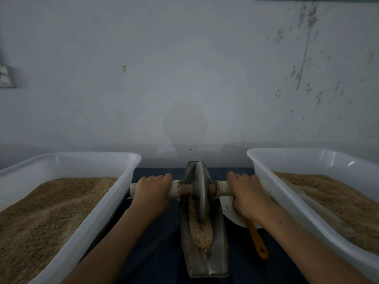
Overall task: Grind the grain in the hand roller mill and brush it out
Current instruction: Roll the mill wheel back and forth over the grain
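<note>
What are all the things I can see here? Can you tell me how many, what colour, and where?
tubs: two, white, one at each side, both filled with brown grain
trough: one, grey metal, middle, on the dark blue cloth
wheel: one, grey, standing in the trough on a wrapped axle
grain in trough: one pale pile, near end
brush handle: one, orange, right of the trough
white dish: one, under the right arm
wall: grey, scuffed, behind
left hand: gripping the left axle end
right hand: gripping the right axle end
</note>
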Motion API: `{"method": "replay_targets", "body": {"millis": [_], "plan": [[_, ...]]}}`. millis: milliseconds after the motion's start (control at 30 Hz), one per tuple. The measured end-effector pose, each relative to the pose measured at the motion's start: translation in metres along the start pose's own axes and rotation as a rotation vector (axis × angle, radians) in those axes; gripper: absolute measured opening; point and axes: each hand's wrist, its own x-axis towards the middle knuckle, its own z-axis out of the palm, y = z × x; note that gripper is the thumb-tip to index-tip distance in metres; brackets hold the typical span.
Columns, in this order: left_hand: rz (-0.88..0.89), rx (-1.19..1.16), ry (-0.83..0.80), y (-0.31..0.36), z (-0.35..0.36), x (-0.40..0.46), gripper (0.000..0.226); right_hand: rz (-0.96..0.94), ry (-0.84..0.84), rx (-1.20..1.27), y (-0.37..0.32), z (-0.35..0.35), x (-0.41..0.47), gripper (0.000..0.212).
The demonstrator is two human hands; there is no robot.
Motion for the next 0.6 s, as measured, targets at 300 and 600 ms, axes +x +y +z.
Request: {"method": "replay_targets", "body": {"millis": [300, 600], "plan": [[-0.001, -0.046, -0.318, -0.007, -0.009, 0.003, 0.029, -0.046, -0.189, 0.005, -0.001, -0.017, -0.001, 0.035], [-0.041, -0.084, -0.248, -0.006, -0.003, 0.001, 0.021, -0.024, -0.044, 0.001, -0.005, -0.010, -0.001, 0.024]]}}
